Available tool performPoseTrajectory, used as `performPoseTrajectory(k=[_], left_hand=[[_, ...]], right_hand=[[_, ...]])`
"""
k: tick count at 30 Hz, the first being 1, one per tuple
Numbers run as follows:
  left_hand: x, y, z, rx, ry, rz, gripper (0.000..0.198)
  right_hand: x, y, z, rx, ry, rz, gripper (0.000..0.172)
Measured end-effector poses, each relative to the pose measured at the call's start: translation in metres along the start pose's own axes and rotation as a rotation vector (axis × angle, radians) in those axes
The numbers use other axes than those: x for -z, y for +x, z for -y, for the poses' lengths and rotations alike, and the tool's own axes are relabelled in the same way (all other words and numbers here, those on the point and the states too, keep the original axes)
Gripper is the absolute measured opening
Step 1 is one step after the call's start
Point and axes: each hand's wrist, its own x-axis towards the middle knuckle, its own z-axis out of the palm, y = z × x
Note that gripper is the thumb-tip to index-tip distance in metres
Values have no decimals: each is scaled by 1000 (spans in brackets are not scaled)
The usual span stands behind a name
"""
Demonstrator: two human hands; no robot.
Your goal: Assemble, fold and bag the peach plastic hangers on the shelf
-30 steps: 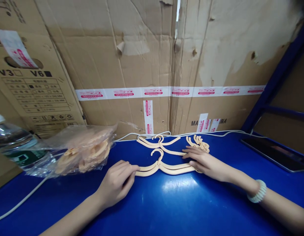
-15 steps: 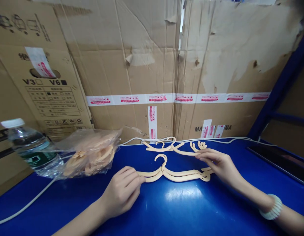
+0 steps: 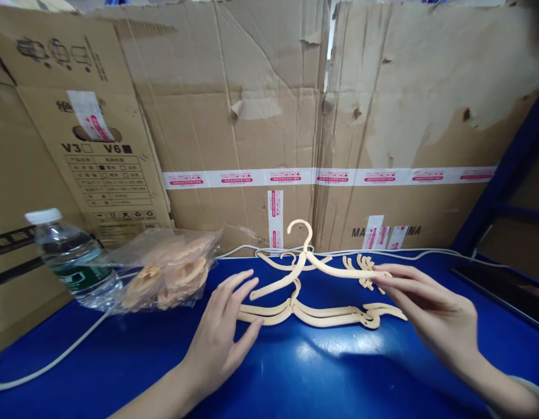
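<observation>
A cream plastic hanger (image 3: 339, 271) is raised above the blue table, its hook up, with my right hand (image 3: 430, 305) pinching the end of its right arm. My left hand (image 3: 228, 331) has its fingers spread and holds nothing; it is beside the left ends of a stack of folded-out hangers (image 3: 325, 316) lying on the table. The raised hanger's left arm slants down toward my left fingertips, with a gap between them. Another hanger (image 3: 273, 263) lies behind, and several small cream pieces (image 3: 365, 269) lie near my right fingers.
A water bottle (image 3: 77, 262) and a clear bag of cream parts (image 3: 173, 273) are at the left of the blue table (image 3: 321, 378). A dark flat device (image 3: 504, 291) lies at the right. White cables run along the back, before cardboard walls (image 3: 234, 139).
My right hand has lifted the hanger off the back of the table and brought it nearer. My left hand has opened and let go of the stacked hangers. The view has shifted slightly.
</observation>
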Motion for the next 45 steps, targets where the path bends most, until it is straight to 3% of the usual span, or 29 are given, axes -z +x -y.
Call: performPoseTrajectory(k=[3, 6, 11, 15, 18, 24, 26, 33, 38, 40, 45], left_hand=[[-2, 0, -3, 96, -132, 106, 44], [-4, 2, -6, 85, -256, 167, 33], [-7, 3, -2, 57, -281, 127, 29], [-11, 1, 4, 31, -280, 125, 26], [-13, 0, 6, 38, -284, 142, 24], [-13, -1, 7, 71, -308, 166, 22], [-14, -1, 7, 73, -314, 169, 22], [-14, -3, 8, 107, -346, 190, 22], [-13, -2, 8, 144, -360, 213, 22], [-13, -2, 8, 151, -368, 214, 22], [-13, -2, 8, 179, -392, 214, 22]], right_hand=[[-2, -7, 4, 43, 16, 59, 18], [-6, -11, 3, 92, 36, 153, 18], [-7, -6, -6, 68, 58, 299, 11], [3, 10, -26, -14, -22, 289, 14], [14, 22, -50, 21, -217, 287, 18], [18, 23, -88, 170, -484, 629, 28], [13, 20, -92, 197, -523, 669, 30], [1, 17, -92, 262, -558, 665, 28], [2, 17, -91, 272, -489, 557, 23], [3, 16, -87, 164, -356, 462, 22], [3, 15, -66, -373, 17, 121, 25]])
